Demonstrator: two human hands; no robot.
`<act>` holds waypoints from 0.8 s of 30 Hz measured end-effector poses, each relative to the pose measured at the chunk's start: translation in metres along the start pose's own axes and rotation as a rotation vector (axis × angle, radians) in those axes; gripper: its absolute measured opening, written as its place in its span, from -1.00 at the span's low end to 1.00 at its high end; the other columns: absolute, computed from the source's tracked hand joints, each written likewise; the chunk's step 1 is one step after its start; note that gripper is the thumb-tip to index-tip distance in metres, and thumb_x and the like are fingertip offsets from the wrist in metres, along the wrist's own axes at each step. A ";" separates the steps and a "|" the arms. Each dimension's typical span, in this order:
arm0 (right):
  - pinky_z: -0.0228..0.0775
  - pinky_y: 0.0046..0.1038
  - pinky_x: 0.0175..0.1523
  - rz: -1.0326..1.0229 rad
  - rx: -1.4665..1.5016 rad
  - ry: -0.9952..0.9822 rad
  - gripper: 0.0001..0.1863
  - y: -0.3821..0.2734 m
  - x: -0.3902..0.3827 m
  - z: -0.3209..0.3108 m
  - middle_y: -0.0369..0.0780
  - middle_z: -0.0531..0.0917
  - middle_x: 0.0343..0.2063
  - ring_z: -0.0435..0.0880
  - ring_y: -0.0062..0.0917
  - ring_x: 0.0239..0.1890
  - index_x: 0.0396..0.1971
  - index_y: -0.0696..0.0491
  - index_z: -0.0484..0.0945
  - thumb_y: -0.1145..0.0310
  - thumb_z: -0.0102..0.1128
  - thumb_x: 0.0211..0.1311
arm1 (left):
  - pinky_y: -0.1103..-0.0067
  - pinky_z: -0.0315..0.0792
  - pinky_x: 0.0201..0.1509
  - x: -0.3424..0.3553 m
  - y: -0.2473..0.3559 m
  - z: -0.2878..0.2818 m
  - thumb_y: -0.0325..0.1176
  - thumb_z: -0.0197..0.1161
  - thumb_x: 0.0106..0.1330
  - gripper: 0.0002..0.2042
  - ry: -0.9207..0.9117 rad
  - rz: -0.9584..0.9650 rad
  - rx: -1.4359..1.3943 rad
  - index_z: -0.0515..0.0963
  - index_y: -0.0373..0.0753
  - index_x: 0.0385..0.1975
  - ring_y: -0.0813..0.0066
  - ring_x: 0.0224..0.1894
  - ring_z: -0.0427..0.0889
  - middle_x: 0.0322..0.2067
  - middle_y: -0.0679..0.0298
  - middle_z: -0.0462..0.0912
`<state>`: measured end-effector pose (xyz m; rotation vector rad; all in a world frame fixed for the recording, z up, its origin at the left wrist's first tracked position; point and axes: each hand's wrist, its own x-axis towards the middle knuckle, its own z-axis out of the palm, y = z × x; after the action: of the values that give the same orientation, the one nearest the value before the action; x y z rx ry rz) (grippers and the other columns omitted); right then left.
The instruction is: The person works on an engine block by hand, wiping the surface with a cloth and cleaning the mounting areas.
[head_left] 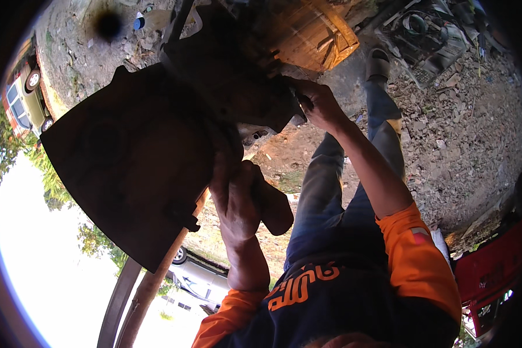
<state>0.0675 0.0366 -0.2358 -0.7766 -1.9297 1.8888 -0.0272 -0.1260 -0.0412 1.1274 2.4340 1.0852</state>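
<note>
A large dark part (pixel 133 156) fills the upper left, mostly in shadow; it has a broad, flat, fan-like shape, and its exact kind cannot be made out. Joined to it or overlapping it is a darker blocky section (pixel 232 81) at upper middle. My left hand (pixel 238 200) is closed at the part's lower right edge, its fingertips lost in the shade. Beside that hand juts a dark, round-ended piece (pixel 272 203), perhaps a handle. My right hand (pixel 319 104) is closed, thumb and fingers pressed at the right end of the blocky section.
A wooden crate-like box (pixel 316 35) lies beyond the hands. Scrap metal parts (pixel 423 35) sit at upper right on rubble-strewn ground (pixel 458 133). A wooden pole (pixel 156 278) rises at lower left. Parked vehicles include a greenish car (pixel 26 95), a silver car (pixel 200 281) and a red vehicle (pixel 493 267).
</note>
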 end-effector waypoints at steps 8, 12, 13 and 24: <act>0.46 -0.41 -0.26 0.062 0.016 -0.093 -0.34 -0.039 -0.075 -0.016 -0.02 0.61 -0.23 0.57 -0.30 -0.44 0.21 0.03 0.48 0.80 0.03 0.03 | 0.71 0.21 -0.50 0.034 0.060 0.007 -0.43 0.04 0.35 -0.53 -0.008 -0.603 -0.509 0.32 -0.44 0.26 0.72 -0.56 0.32 0.10 0.01 0.53; 0.40 -0.49 -0.22 0.146 -0.093 -0.034 -0.32 -0.043 -0.065 -0.010 -0.14 0.54 -0.43 0.51 -0.36 -0.43 0.21 0.03 0.48 0.81 0.05 0.02 | 0.73 0.18 -0.57 0.038 0.063 0.006 -0.42 0.02 0.35 -0.48 -0.052 -0.553 -0.353 0.28 -0.42 0.32 0.74 -0.61 0.33 0.18 -0.06 0.51; 0.42 -0.47 -0.18 0.104 -0.106 0.019 -0.34 -0.046 -0.064 -0.007 -0.12 0.57 -0.37 0.56 -0.33 -0.37 0.21 0.04 0.47 0.80 0.04 0.05 | 0.73 0.20 -0.57 0.037 0.063 0.006 -0.44 0.02 0.35 -0.50 -0.058 -0.506 -0.279 0.29 -0.42 0.31 0.72 -0.59 0.35 0.18 -0.06 0.51; 0.45 -0.34 0.14 0.138 -0.146 0.177 -0.52 -0.054 -0.060 0.009 -0.04 0.63 -0.01 0.59 -0.20 0.07 0.09 0.07 0.54 0.73 0.05 0.15 | 0.68 0.38 -0.48 0.015 0.033 -0.003 -0.61 0.00 0.33 -0.56 -0.148 -0.173 0.022 0.34 -0.46 0.24 0.56 -0.32 0.60 0.20 -0.07 0.49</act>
<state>0.1019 -0.0038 -0.1752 -1.1072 -1.9624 1.7020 -0.0208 -0.1024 -0.0144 0.9469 2.3813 0.8927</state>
